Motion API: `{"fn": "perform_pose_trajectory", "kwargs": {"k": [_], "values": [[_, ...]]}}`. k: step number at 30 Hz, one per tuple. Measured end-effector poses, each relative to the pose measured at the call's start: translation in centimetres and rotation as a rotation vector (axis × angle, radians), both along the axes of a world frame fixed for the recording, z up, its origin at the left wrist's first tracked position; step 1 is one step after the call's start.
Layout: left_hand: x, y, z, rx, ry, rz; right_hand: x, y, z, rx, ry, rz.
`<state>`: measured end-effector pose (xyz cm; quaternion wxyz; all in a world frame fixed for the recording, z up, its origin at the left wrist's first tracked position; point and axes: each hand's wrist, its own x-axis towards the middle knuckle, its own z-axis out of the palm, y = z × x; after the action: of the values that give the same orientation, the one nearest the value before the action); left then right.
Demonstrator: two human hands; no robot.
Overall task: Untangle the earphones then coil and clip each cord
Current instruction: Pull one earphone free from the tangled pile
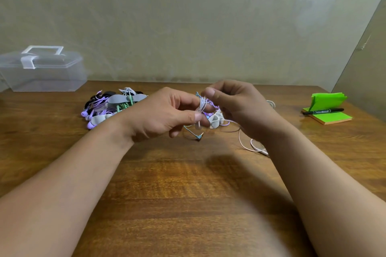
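My left hand (165, 112) holds a white earphone cord (202, 104) wound in a coil round its fingers, thumb pressed on the coil's lower end. My right hand (236, 104) pinches the cord at the top of the coil. The loose end of a pale cord (248, 144) trails on the table under my right wrist. A blue cord with a jack plug (197, 136) lies below the hands. Grey cord clips (216, 119) sit just behind the coil, partly hidden by my fingers.
A pile of coiled and clipped earphones (110, 106), purple, green and black, lies at the left on the wooden table (188, 183). A clear plastic box (41, 69) stands at the far left. Green sticky notes (328, 115) with a black marker (322, 111) lie at the right.
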<state>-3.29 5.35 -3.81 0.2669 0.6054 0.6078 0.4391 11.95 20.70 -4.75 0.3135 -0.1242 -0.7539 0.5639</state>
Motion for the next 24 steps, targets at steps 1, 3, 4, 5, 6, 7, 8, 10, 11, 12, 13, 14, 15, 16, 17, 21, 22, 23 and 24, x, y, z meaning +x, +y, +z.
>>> {"fn": "perform_pose_trajectory", "kwargs": {"k": [1,3,4,5,6,7,8,10,11,12,13,14,15,16,17,21,22,23,24], "values": [[0.1,-0.1,0.1,-0.004,-0.042,-0.023,-0.1,0.1,-0.2,-0.066,-0.004,0.059],[0.1,-0.3,0.2,-0.010,-0.142,-0.090,-0.4,0.0,-0.7,-0.220,0.007,0.176],[0.0,-0.4,0.2,-0.007,-0.216,-0.118,-0.5,-0.2,-0.9,-0.270,0.004,0.206],[-0.2,-0.4,0.2,0.003,-0.297,-0.136,-0.7,-0.3,-1.1,-0.283,-0.008,0.219],[-0.4,-0.4,0.2,0.023,-0.370,-0.135,-0.9,-0.5,-1.3,-0.264,-0.030,0.226],[-0.6,-0.3,0.1,0.045,-0.424,-0.112,-1.1,-0.6,-1.6,-0.230,-0.061,0.231],[-0.8,-0.2,0.1,0.066,-0.454,-0.071,-1.3,-0.8,-1.8,-0.187,-0.096,0.228],[-1.1,0.2,0.0,0.100,-0.455,0.023,-1.4,-1.2,-1.9,-0.085,-0.169,0.195],[-1.2,0.4,0.0,0.110,-0.445,0.067,-1.4,-1.4,-1.9,-0.019,-0.207,0.162],[-1.3,0.5,-0.1,0.121,-0.438,0.108,-1.5,-1.7,-1.8,0.052,-0.244,0.128],[-1.4,0.6,-0.3,0.133,-0.431,0.142,-1.5,-1.9,-1.7,0.105,-0.279,0.101],[-1.5,0.7,-0.4,0.145,-0.418,0.174,-1.6,-2.2,-1.7,0.133,-0.307,0.091],[-1.6,0.7,-0.5,0.157,-0.391,0.204,-1.6,-2.4,-1.7,0.144,-0.330,0.091],[-1.6,0.8,-0.6,0.164,-0.347,0.236,-1.7,-2.6,-1.8,0.147,-0.349,0.096],[-1.5,0.8,-0.6,0.168,-0.289,0.271,-1.6,-2.8,-1.7,0.153,-0.364,0.094],[-0.6,0.9,-0.8,0.177,-0.135,0.344,-1.4,-2.9,-0.9,0.424,-0.385,-0.083],[-0.5,0.8,-0.9,0.163,-0.105,0.335,-1.4,-2.7,-0.9,0.489,-0.380,-0.136],[-0.5,0.8,-0.9,0.140,-0.075,0.319,-1.4,-2.6,-0.8,0.515,-0.369,-0.176],[-0.6,0.8,-0.9,0.115,-0.043,0.304,-1.4,-2.5,-0.8,0.517,-0.346,-0.199]]}}
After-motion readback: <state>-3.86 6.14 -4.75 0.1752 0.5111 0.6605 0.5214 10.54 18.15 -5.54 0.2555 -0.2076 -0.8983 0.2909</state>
